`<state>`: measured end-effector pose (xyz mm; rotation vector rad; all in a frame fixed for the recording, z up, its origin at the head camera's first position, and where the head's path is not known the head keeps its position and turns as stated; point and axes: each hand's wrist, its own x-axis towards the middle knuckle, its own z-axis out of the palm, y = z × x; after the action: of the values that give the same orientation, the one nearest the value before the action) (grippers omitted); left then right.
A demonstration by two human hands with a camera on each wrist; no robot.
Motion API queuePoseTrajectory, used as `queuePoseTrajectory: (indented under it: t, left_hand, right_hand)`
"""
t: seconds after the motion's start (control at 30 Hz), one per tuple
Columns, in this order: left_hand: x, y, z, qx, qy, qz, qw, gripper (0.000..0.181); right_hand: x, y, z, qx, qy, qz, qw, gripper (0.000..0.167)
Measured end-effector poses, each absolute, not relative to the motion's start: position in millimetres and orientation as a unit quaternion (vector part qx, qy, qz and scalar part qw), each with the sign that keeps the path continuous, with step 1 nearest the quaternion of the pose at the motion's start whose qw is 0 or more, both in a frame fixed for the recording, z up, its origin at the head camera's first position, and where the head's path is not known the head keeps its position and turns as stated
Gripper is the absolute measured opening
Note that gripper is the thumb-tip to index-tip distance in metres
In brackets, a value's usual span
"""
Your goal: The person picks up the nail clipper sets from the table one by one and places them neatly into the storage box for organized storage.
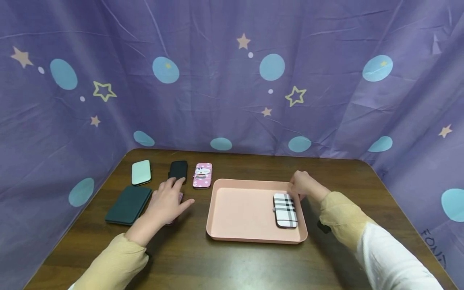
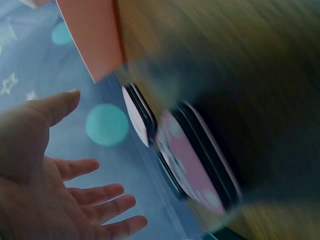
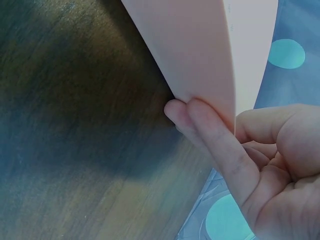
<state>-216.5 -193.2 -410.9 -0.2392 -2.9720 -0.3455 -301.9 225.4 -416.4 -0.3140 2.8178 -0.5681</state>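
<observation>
Five small cases and one larger dark green case [image 1: 129,205] are seen in the head view, all told from the pink tray [image 1: 239,213] on the tabletop [image 1: 235,264]. Inside the tray, along its right wall, the plaid case [image 1: 285,210] is laid flat. To the left of the tray, the white-dotted pink case [image 1: 181,197] is mostly hidden under the left hand [image 1: 164,204]. Left of the tray's far left corner, the cartoon pink case [image 1: 203,176] is placed nearest, then the black case [image 1: 179,167], then the mint case [image 1: 141,172]; the dark green case is set nearer to the person. Space seems to be left between most of these pieces, probably so that each can be taken separately. The tray's right wall is held by the right hand [image 1: 303,186], near the far right corner, perhaps so that the tray does not slide. Both forearms are stretched forward, and the hands are held well apart, one on each side of the tray.

In the left wrist view, the left hand is seen with its fingers [image 2: 100,195] spread and thumb extended; nothing is gripped. The white-dotted pink case is rested on the tabletop beside it, apart from the palm.

In the right wrist view, the tray's wall is pinched by the right hand, with fingers [image 3: 222,145] laid along the outer face and bent near the rim.
</observation>
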Motion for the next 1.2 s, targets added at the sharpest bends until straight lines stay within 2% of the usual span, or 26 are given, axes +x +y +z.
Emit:
queuePoseTrajectory:
  t: [0.23,0.5,0.67,0.97,1.2]
  left_hand:
    - [-219,-224,-415,-0.041,-0.993,-0.109,0.028,0.080]
    - [-223,-244,-417,-0.027,-0.992,-0.124,-0.021,0.071]
    - [-224,-249,-418,-0.031,-0.992,-0.122,-0.031,0.066]
    - [-231,-249,-417,-0.015,-0.986,-0.137,-0.092,0.068]
    - [-236,-249,-419,0.000,-0.980,-0.161,-0.115,0.055]
  right_hand:
    - [-301,224,-414,-0.111,0.969,-0.185,0.119,0.032]
    - [-300,225,-415,-0.128,0.970,-0.176,0.113,0.031]
    - [-300,224,-414,-0.125,0.968,-0.185,0.117,0.028]
    - [-299,225,-416,-0.116,0.964,-0.205,0.121,0.026]
    - [-300,225,-415,-0.116,0.966,-0.197,0.119,0.026]
